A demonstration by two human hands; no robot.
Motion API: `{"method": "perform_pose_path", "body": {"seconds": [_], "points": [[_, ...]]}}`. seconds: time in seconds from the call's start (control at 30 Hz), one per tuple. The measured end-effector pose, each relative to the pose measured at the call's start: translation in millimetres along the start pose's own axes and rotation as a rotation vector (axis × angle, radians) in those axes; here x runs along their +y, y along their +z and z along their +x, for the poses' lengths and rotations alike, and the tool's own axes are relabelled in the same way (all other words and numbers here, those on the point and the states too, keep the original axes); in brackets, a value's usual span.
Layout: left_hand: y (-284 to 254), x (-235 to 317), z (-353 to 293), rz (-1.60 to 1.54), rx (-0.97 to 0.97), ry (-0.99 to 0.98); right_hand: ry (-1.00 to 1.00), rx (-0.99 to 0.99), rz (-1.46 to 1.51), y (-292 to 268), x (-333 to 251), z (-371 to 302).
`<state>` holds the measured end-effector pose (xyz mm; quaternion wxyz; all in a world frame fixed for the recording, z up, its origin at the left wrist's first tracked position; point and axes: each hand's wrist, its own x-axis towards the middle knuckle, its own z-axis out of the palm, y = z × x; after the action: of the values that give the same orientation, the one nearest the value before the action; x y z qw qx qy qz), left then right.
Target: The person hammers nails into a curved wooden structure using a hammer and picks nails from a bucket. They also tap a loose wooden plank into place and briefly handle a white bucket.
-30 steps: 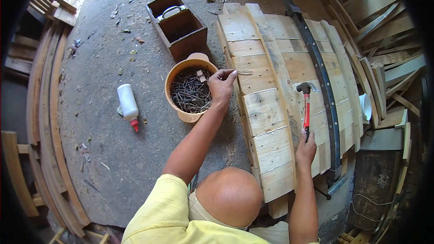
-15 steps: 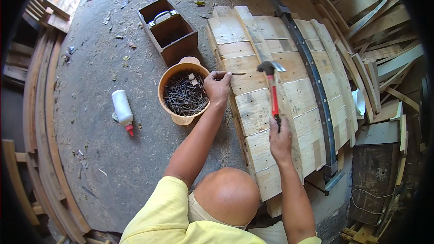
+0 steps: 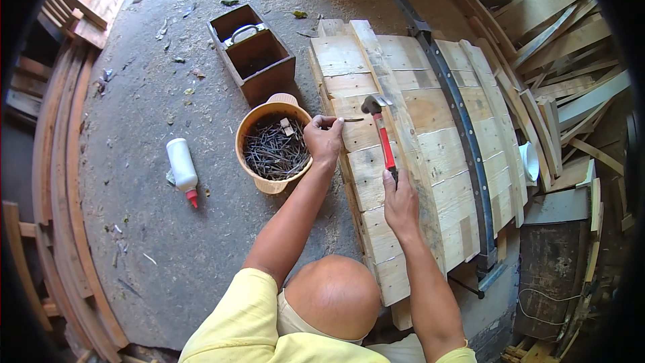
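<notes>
My left hand (image 3: 324, 140) pinches a nail (image 3: 353, 120) between thumb and fingertips, at the left edge of a wooden plank panel (image 3: 376, 173). The nail points right, over the boards; whether its tip touches wood I cannot tell. My right hand (image 3: 402, 202) grips a claw hammer (image 3: 385, 140) by its red and black handle. The hammer's dark head is just right of the nail, apart from it. Under my left wrist stands an orange plastic basket (image 3: 271, 187) full of nails (image 3: 274, 150), with a small wood block (image 3: 287, 127) on top.
A wooden toolbox (image 3: 269, 79) with a metal handle stands beyond the basket. On the concrete floor at left lies a white glue bottle (image 3: 180, 164) with a red cap. A long metal bar clamp (image 3: 463, 117) crosses the panel. Scrap lumber (image 3: 564, 47) is piled at right; long planks (image 3: 64, 161) lie at left.
My right hand has brought the hammer left, so its head is closer to the nail. My left hand still holds the nail. The view has shifted slightly.
</notes>
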<state>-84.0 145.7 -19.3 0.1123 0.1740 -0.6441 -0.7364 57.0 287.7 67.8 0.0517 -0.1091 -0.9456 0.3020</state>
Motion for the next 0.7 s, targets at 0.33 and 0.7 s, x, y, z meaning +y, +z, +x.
{"method": "perform_pose_path", "body": {"seconds": [0.33, 0.7], "points": [[-0.5, -2.8, 5.9, -0.001, -0.006, 0.005, 0.057, -0.073, 0.028, 6.0, 9.9, -2.8], [-3.6, -5.1, 10.7, 0.010, -0.040, 0.006, -0.092, 0.113, 0.163, 0.9, -13.1, -4.1]]}}
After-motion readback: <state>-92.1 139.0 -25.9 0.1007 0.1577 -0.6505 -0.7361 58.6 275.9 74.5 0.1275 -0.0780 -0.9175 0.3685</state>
